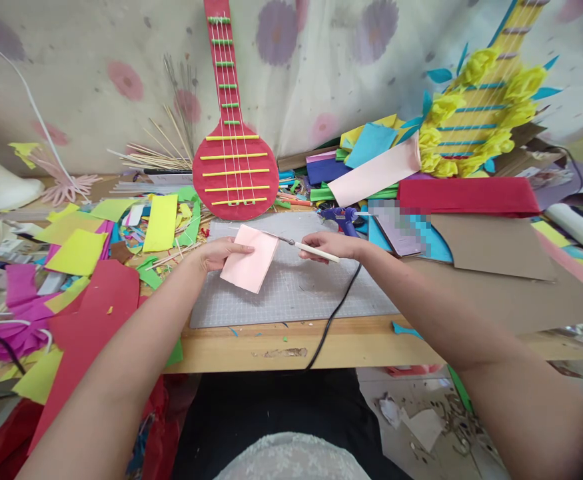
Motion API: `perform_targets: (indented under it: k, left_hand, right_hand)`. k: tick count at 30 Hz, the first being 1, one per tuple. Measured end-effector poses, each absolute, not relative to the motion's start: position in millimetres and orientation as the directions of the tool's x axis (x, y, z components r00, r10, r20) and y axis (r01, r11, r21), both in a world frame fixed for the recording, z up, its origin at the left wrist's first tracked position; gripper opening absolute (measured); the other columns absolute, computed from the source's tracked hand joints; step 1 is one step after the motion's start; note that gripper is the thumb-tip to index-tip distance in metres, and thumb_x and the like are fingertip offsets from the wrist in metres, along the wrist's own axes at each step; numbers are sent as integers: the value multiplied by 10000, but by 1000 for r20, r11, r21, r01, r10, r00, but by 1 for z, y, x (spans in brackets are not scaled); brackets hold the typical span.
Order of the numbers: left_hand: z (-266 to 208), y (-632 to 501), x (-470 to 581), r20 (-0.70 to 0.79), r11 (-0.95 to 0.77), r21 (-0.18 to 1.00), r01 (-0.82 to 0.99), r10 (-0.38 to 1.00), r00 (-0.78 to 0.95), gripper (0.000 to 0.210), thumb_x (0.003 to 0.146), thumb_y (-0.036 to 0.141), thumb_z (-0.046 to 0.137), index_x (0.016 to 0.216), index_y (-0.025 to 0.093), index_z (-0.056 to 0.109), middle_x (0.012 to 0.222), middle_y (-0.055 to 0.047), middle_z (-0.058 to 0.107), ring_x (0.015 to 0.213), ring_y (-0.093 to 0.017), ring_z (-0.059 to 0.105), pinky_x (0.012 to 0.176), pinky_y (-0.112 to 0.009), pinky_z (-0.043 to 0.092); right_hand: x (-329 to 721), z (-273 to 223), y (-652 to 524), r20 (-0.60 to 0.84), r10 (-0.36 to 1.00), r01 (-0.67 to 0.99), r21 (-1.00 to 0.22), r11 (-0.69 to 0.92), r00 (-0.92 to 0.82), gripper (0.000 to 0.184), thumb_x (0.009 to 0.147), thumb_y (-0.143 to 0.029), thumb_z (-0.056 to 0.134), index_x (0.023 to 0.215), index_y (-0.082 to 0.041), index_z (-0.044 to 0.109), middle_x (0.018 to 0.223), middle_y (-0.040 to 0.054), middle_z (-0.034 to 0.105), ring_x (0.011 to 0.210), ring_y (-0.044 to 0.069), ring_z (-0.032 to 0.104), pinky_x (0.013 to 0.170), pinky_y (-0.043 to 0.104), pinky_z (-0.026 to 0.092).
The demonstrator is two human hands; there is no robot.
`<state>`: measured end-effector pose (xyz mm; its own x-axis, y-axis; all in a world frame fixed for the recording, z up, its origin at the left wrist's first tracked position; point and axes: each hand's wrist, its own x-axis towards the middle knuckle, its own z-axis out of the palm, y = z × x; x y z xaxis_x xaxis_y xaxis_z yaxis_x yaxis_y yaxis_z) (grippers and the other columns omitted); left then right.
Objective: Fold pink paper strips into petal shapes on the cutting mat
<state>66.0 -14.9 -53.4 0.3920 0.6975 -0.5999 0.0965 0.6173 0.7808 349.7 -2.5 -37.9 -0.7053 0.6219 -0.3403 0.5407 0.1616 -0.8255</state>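
A folded piece of pale pink paper (252, 263) is pinched by its left edge in my left hand (224, 253), tilted above the grey cutting mat (291, 303). My right hand (325, 246) is closed around the white handles of a pair of scissors (316, 251). The blades point left and lie at the paper's upper edge; I cannot tell how far apart they are. Just behind my right hand, a purple glue gun (344, 220) rests on the mat, and a black cord runs from its side over the table's front edge.
A red paper lute (236, 170) leans against the curtain, and a yellow one (471, 127) with paper flowers stands at the right. Paper scraps (78, 252) crowd the left. Brown cardboard (491, 247) and a red folded sheet (468, 197) lie right. The wooden table edge (251, 350) is in front.
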Motion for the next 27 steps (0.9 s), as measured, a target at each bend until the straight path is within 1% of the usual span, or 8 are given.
perform_targets:
  k: [6, 9, 12, 15, 19, 22, 24, 27]
  left_hand:
    - [-51, -17, 66, -596, 614, 785, 87, 708, 378, 375, 552, 225, 794, 892, 124, 671, 933, -111, 720, 788, -202, 670, 780, -336, 526]
    - [-48, -20, 66, -577, 585, 805, 97, 734, 359, 378, 529, 249, 808, 863, 128, 681, 908, -112, 722, 779, -208, 667, 765, -343, 527]
    - [-46, -22, 64, -511, 500, 857, 121, 802, 308, 395, 508, 290, 817, 848, 134, 690, 902, -108, 722, 792, -214, 666, 756, -347, 526]
    - [-44, -21, 63, -423, 377, 901, 216, 872, 244, 394, 516, 346, 802, 831, 135, 697, 881, -100, 723, 787, -224, 668, 724, -347, 525]
    - [-45, -20, 63, -219, 123, 878, 462, 963, 159, 322, 650, 385, 691, 864, 143, 709, 876, -76, 726, 817, -255, 674, 719, -380, 530]
    - [-46, -23, 65, 195, -262, 712, 651, 965, 175, 287, 768, 291, 552, 993, 187, 697, 1010, -43, 711, 981, -253, 645, 851, -420, 507]
    - [-46, -27, 65, 472, -520, 494, 697, 834, 287, 334, 801, 201, 476, 1076, 218, 666, 1121, -22, 673, 1105, -217, 590, 963, -419, 457]
    - [-48, -30, 66, 644, -718, 185, 671, 604, 469, 370, 833, 141, 414, 1112, 226, 642, 1178, -24, 642, 1173, -176, 541, 1033, -409, 414]
  right_hand:
    - [350, -43, -2, -332, 657, 528, -841, 119, -677, 442, 671, -596, 618, 678, -180, 467, 527, -63, 439, 432, 62, 414, 439, 215, 312]
    - [349, -46, -1, -289, 741, 601, -776, 189, -606, 458, 687, -630, 577, 708, -179, 497, 562, -37, 488, 479, 85, 454, 478, 227, 321]
    - [345, -52, 0, -185, 883, 808, -513, 289, -432, 432, 743, -602, 531, 774, -171, 548, 723, 39, 606, 648, 155, 552, 549, 248, 343]
    - [338, -58, 0, -101, 958, 946, -214, 244, -270, 344, 810, -473, 485, 918, -156, 567, 897, 114, 655, 811, 239, 603, 617, 283, 381]
    - [330, -67, -3, -6, 984, 981, -89, 175, -176, 337, 835, -377, 466, 1044, -119, 528, 963, 159, 652, 901, 274, 610, 708, 322, 428]
    - [328, -72, -2, 54, 985, 978, -121, 168, -163, 359, 815, -336, 514, 1093, -109, 496, 1031, 168, 628, 983, 275, 581, 786, 335, 438]
    - [329, -73, 0, 65, 983, 970, -163, 180, -171, 340, 797, -304, 546, 1071, -108, 508, 1089, 175, 599, 1044, 277, 549, 847, 348, 430]
    - [330, -70, 2, 43, 986, 941, -295, 167, -162, 306, 736, -238, 613, 1005, -114, 536, 1123, 176, 576, 1106, 289, 510, 925, 388, 401]
